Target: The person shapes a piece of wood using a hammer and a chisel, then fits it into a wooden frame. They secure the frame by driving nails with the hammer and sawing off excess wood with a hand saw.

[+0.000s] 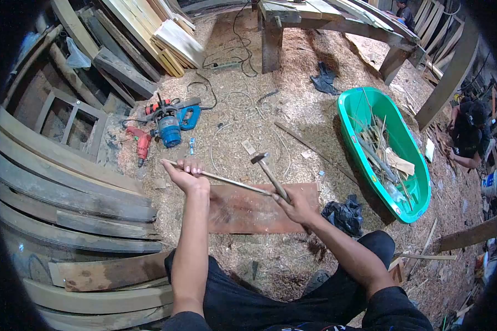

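Note:
My left hand is palm up, its fingers curled over one end of a thin wooden strip. The strip slants down to the right, and its other end meets my right hand. That hand is closed around the wooden handle of a hammer, whose head points up and away from me. Whether my right fingers also pinch the strip cannot be made out. Below both hands, a reddish-brown board lies flat on the floor.
A green plastic tub with wood scraps stands at right. A blue power tool and a red drill lie at left, near stacked planks. Black plastic sits by my knee. Another person crouches at far right.

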Demonstrator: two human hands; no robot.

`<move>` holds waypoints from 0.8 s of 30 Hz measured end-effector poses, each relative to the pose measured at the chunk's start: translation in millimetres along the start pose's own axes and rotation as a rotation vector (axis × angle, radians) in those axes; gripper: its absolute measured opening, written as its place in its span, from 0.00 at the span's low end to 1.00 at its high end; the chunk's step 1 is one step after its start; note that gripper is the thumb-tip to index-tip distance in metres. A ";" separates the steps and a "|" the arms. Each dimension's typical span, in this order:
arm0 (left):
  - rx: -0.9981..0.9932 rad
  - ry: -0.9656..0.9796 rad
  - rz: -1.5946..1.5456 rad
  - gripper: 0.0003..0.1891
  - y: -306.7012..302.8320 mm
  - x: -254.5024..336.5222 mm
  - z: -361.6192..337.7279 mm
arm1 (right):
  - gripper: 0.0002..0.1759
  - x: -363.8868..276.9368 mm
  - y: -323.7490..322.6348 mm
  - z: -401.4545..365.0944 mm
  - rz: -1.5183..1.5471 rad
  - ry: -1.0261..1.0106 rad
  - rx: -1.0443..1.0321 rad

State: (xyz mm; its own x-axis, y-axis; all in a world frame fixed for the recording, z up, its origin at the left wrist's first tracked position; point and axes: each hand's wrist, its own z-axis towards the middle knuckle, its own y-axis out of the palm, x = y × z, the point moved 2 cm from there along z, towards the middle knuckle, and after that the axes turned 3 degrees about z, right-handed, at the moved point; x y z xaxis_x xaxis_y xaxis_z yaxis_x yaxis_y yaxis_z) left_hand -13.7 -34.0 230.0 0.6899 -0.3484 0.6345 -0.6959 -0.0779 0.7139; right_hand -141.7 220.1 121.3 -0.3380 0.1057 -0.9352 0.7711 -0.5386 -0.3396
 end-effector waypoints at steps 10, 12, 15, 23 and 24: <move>-0.134 0.095 -0.145 0.35 -13.6 32.0 23.2 | 0.20 7.3 -37.3 25.7 0.208 0.224 0.221; -0.143 0.086 -0.162 0.35 -18.0 35.2 26.8 | 0.21 17.9 -38.8 24.7 0.359 0.277 0.163; -0.146 0.085 -0.170 0.36 -24.4 37.7 34.1 | 0.19 19.7 -39.0 23.1 0.090 0.191 0.093; 0.003 0.098 0.015 0.30 -1.0 8.4 -0.7 | 0.10 -16.4 -31.0 14.8 -0.043 0.258 0.156; -0.095 0.072 0.239 0.30 -6.3 -8.8 0.7 | 0.11 -15.2 -29.6 15.9 0.009 0.226 0.180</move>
State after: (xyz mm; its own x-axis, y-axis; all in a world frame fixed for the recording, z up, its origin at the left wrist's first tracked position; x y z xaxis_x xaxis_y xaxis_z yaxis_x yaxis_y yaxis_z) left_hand -15.6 -31.1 219.7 0.5228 -0.2785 0.8057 -0.8215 0.0879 0.5634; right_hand -167.9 221.1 147.1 -0.1877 0.2728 -0.9436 0.6587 -0.6776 -0.3269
